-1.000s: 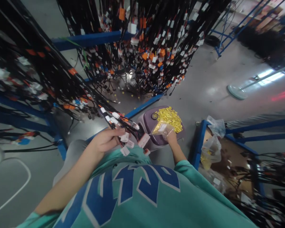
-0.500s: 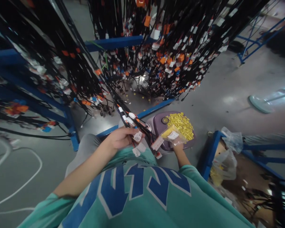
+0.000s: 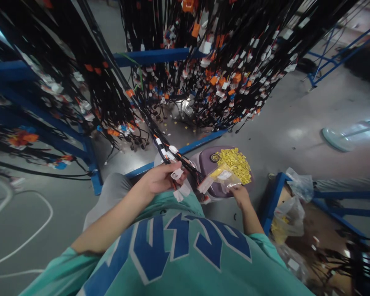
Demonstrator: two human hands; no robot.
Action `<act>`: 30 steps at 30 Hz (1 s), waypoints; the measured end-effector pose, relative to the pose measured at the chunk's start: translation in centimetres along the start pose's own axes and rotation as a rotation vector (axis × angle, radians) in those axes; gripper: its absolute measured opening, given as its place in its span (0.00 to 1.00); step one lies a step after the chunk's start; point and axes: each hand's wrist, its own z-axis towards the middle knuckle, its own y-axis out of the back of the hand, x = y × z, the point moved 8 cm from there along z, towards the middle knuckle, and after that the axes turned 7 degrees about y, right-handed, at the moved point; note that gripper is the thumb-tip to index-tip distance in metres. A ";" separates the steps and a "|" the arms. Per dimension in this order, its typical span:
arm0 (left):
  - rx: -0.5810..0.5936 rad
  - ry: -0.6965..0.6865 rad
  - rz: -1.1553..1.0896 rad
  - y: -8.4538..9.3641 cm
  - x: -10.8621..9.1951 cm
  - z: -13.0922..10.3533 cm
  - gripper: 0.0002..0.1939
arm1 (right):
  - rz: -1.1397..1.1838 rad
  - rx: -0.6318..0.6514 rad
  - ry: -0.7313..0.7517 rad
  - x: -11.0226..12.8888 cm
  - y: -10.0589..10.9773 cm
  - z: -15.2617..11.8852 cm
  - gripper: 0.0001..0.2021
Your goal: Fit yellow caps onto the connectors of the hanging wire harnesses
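Observation:
My left hand [image 3: 160, 177] is closed around a black wire harness [image 3: 154, 127] close to its lower end, where white connectors and paper tags [image 3: 176, 174] hang past the fingers. The harness slopes down from the hanging bundles at upper left. My right hand [image 3: 241, 195] is at the right end of a clear plastic bag [image 3: 225, 175], its fingers closed on the edge. A white label and some yellow pieces show in the bag. It lies over a purple stool [image 3: 207, 158], beside a heap of small yellow connectors [image 3: 234, 163].
Dense bundles of black harnesses [image 3: 231, 82] with white and orange connectors hang ahead from a blue rack [image 3: 154, 56]. At right stands a blue-framed cart [image 3: 273, 201] with plastic bags [image 3: 291, 213]. A white hose [image 3: 46, 230] lies on the floor at left.
My right hand has come out from behind the plastic bag and shifted right, to the bag's end. My left hand keeps hold of the harness with little movement.

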 end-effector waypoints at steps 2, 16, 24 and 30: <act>0.000 0.001 -0.014 0.0 0.0 0.1 0.06 | 0.102 0.023 -0.055 0.2 1.1 -0.7 0.06; -0.087 -0.029 0.044 -0.6 0.2 -0.1 0.06 | 0.633 0.204 0.282 23.0 1.9 -6.9 0.07; -0.263 -0.115 0.092 0.5 0.1 -0.8 0.12 | 0.491 0.487 0.478 30.6 -4.4 -10.8 0.04; -0.381 -0.158 0.108 1.5 -0.1 -1.2 0.12 | 0.568 0.518 0.474 31.2 -5.6 -10.9 0.06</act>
